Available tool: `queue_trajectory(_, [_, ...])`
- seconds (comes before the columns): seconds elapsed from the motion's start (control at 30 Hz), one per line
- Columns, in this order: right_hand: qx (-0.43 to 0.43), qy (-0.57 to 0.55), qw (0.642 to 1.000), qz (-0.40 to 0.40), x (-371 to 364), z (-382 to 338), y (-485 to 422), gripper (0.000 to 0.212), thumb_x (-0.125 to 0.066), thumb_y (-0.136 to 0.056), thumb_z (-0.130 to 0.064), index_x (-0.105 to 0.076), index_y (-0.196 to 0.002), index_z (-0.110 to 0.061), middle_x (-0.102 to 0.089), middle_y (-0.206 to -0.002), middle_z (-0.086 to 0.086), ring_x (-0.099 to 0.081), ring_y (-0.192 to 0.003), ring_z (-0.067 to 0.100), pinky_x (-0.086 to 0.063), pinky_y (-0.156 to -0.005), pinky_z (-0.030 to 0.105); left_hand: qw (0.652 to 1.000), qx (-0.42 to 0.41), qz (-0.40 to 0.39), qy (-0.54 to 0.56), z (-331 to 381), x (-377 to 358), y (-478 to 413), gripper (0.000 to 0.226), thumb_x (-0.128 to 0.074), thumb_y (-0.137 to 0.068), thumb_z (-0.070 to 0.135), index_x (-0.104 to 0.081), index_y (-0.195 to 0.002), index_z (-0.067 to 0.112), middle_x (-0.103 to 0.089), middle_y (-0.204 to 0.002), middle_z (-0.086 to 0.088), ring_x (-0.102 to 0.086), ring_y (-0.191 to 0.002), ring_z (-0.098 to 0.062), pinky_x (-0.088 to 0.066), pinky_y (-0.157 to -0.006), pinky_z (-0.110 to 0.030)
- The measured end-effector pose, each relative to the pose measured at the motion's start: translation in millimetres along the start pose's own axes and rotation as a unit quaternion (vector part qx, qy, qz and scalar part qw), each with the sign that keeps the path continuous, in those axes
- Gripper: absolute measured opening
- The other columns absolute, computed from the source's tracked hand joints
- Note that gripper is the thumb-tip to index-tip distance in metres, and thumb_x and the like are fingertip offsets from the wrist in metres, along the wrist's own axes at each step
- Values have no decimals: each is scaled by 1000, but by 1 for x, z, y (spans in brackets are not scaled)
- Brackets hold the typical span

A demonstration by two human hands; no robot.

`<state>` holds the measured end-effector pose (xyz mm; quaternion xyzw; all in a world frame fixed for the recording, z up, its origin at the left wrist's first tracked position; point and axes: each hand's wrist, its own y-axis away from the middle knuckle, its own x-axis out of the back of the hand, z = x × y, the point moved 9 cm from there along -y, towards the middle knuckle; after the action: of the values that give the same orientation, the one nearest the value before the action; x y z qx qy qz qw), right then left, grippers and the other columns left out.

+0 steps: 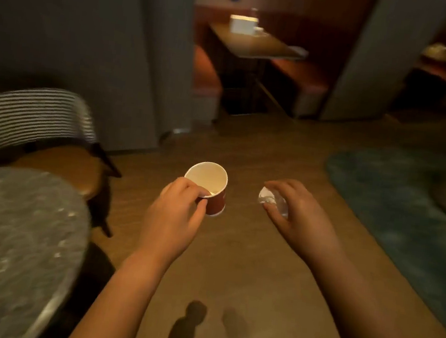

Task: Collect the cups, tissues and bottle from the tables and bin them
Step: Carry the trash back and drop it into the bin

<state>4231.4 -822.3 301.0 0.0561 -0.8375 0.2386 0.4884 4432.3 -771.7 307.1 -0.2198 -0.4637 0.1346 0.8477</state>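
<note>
My left hand (174, 213) pinches the rim of a red paper cup (211, 187) with a white inside, held over the wooden floor at the middle of the head view. To its right, my right hand (298, 211) grips a clear, shiny object (270, 198) from above; it looks like a plastic bottle or a clear cup, blurred. Far ahead, a booth table (259, 45) carries a white box (242, 24) and some small items I cannot make out.
A round grey speckled table (10, 241) fills the lower left, with a striped-back chair (34, 117) and its wooden seat behind it. Grey partitions (147, 47) flank the booth. A teal rug (408, 208) lies at the right. Open wooden floor (247, 143) stretches ahead.
</note>
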Motion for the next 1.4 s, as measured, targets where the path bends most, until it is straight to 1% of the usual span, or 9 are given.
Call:
queue_trajectory(0.13, [-119, 37, 990, 73, 111, 101, 108, 39, -59, -88, -36, -53, -125, -26, -55, -118, -6, -55, -100, 12, -41, -76, 22, 990, -108, -56, 75, 141, -75, 8, 11, -62, -84, 15, -64, -94, 20, -55, -94, 6, -52, -89, -14, -38, -68, -26])
queue_trajectory(0.27, [-241, 74, 955, 154, 210, 171, 215, 43, -59, -87, -38, -49, -128, -30, -53, -122, -7, -54, -103, 10, -37, -76, 21, 965, -207, -105, 121, 277, -133, 18, 15, -66, -81, 13, -65, -93, 20, -57, -96, 4, -54, -89, -17, -42, -66, -27])
queue_trajectory(0.43, [-359, 105, 896, 240, 304, 223, 343, 48, -58, -88, -36, -44, -133, -29, -49, -129, -8, -52, -110, 10, -45, -83, 26, 914, -323, -165, 181, 430, -185, 47, 17, -68, -80, 11, -65, -96, 17, -58, -98, 2, -54, -89, -16, -51, -66, -31])
queue_trajectory(0.57, [-446, 121, 835, 298, 349, 260, 442, 46, -58, -88, -37, -43, -131, -33, -50, -126, -10, -52, -106, 8, -42, -79, 24, 862, -406, -212, 218, 535, -221, 88, 16, -70, -79, 12, -65, -95, 16, -60, -99, 1, -51, -86, -9, -51, -61, -28])
queue_trajectory(0.7, [-517, 142, 775, 335, 382, 305, 531, 45, -57, -87, -39, -44, -129, -34, -52, -122, -12, -52, -100, 4, -44, -74, 23, 814, -454, -259, 253, 632, -279, 126, 13, -66, -82, 10, -65, -94, 14, -59, -96, 0, -56, -88, -17, -51, -67, -35])
queue_trajectory(0.83, [-577, 155, 723, 347, 424, 364, 601, 45, -58, -89, -37, -44, -131, -32, -51, -126, -7, -53, -105, 10, -45, -80, 27, 775, -478, -294, 290, 728, -344, 156, 14, -64, -83, 13, -65, -97, 15, -58, -97, 1, -55, -90, -16, -50, -68, -31])
queue_trajectory(0.93, [-609, 160, 689, 359, 461, 407, 646, 44, -57, -90, -37, -45, -132, -30, -52, -127, -5, -53, -105, 11, -41, -77, 25, 745, -500, -319, 304, 799, -388, 176, 16, -63, -84, 16, -64, -100, 16, -58, -97, 3, -56, -90, -13, -51, -67, -30])
queue_trajectory(1.2, [-669, 156, 625, 371, 515, 487, 776, 46, -58, -89, -36, -44, -133, -32, -51, -127, -8, -50, -101, 4, -39, -77, 20, 668, -551, -387, 318, 969, -472, 267, 18, -63, -85, 16, -65, -103, 16, -56, -97, 5, -54, -91, -11, -46, -72, -24])
queue_trajectory(1.4, [-686, 176, 579, 405, 589, 543, 910, 46, -58, -89, -36, -44, -132, -31, -52, -126, -7, -48, -104, 3, -37, -76, 20, 619, -595, -386, 338, 1121, -502, 355, 16, -63, -84, 15, -65, -100, 14, -59, -97, 1, -56, -89, -14, -45, -69, -24])
